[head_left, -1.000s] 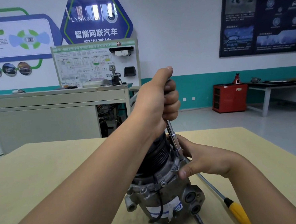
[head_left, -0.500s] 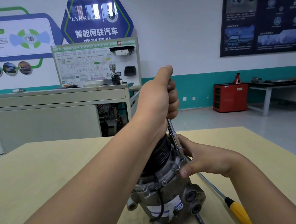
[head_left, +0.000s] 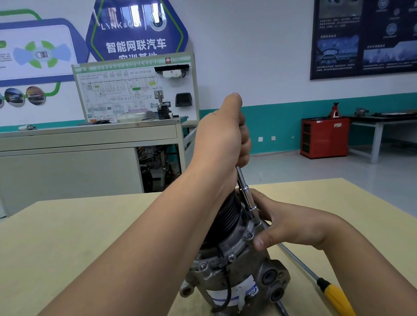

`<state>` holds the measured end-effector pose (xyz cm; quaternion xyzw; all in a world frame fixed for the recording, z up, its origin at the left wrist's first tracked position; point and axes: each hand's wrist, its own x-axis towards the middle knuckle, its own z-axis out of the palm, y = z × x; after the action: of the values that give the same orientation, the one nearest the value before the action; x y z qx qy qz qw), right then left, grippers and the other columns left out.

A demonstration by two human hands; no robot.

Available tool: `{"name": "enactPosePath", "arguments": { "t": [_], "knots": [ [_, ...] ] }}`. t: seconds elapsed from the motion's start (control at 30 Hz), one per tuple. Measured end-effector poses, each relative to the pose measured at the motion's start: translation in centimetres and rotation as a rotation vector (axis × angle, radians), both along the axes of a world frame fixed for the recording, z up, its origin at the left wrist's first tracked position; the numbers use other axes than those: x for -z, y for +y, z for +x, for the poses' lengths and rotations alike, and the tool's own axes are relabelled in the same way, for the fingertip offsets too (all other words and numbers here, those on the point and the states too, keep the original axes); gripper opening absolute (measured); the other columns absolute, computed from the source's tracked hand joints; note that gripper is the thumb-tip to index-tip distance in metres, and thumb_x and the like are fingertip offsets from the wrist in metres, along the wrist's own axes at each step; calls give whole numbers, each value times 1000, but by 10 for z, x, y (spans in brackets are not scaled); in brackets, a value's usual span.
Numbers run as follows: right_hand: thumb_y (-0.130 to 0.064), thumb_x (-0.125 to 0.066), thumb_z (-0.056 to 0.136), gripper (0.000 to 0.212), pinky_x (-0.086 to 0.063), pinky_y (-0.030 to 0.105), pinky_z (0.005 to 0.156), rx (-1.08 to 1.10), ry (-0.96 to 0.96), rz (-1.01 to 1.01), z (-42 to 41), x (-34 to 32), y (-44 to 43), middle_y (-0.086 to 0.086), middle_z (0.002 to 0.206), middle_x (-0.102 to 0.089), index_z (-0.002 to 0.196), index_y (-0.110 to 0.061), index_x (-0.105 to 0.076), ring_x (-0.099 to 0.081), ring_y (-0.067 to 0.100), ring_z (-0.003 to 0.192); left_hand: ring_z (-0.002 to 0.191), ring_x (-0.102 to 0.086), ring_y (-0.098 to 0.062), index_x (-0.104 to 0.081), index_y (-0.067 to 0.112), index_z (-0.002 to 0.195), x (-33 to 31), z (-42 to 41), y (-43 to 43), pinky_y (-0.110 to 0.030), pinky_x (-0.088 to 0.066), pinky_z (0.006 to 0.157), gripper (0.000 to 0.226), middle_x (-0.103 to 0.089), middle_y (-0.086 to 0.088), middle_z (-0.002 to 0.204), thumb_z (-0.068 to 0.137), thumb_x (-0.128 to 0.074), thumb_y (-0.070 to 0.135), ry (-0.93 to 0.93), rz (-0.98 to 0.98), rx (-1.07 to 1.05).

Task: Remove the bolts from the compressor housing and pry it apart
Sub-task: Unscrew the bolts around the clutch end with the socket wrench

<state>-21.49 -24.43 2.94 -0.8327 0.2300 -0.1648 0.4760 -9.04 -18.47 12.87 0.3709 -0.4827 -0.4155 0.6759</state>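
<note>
On the pale wooden table (head_left: 85, 240), kept the grey metal compressor housing (head_left: 235, 274) upright. Curled the right hand (head_left: 288, 223) round its rim. Squeezed the shiny silver socket wrench (head_left: 245, 194) in the left hand (head_left: 222, 144). Hardly moved anything; probably still unscrewing, not prying yet.

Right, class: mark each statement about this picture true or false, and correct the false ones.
1. The left hand grips the socket driver by its handle. True.
2. The right hand lies flat on the table. False: it holds the compressor by its flange.
3. The compressor lies on its side. False: it stands upright, pulley on top.
4. A yellow-handled screwdriver lies on the table. True.
</note>
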Motion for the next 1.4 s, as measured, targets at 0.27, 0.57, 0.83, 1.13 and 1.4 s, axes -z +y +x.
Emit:
{"name": "enactPosePath", "arguments": {
  "t": [0.27,0.57,0.83,1.13,1.4],
  "knots": [
    [-68,-81,36,109,-41,6,87,-4,1,4,0,-2,2,-20,133,-47,129,-51,-27,-47,-10,117,37,-10,-11,-22,26,60,0,-2,1,-13,-11,38,42,-17,8,43,97,-41,31,5,-15,-18],
    [-68,-81,37,106,-40,4,85,-17,-10,14,0,-2,2,-23,131,-47,126,-52,-28,-48,-16,112,35,-11,-10,-24,25,62,0,-5,2,-13,-10,39,41,-18,8,43,100,-39,32,20,-11,-71],
    [-70,-81,35,115,-41,9,93,-4,-3,2,0,0,1,-18,135,-48,134,-47,-25,-46,-3,123,36,-11,-10,-23,25,63,0,-5,3,-14,-10,40,40,-18,8,43,99,-38,31,10,7,-115],
    [-69,-82,34,109,-43,7,86,-5,-11,15,1,-1,2,-19,131,-51,129,-49,-30,-50,-10,114,37,-13,-12,-23,22,67,0,-5,0,-15,-13,39,37,-18,8,44,100,-36,35,-26,20,-215],
    [-68,-82,34,113,-43,8,86,-8,-19,28,1,-1,3,-18,132,-49,131,-47,-29,-50,-7,115,45,-14,-17,-22,18,62,0,-7,-3,-27,-12,48,43,-20,4,51,99,-36,34,-10,23,-340]
  ]
}}
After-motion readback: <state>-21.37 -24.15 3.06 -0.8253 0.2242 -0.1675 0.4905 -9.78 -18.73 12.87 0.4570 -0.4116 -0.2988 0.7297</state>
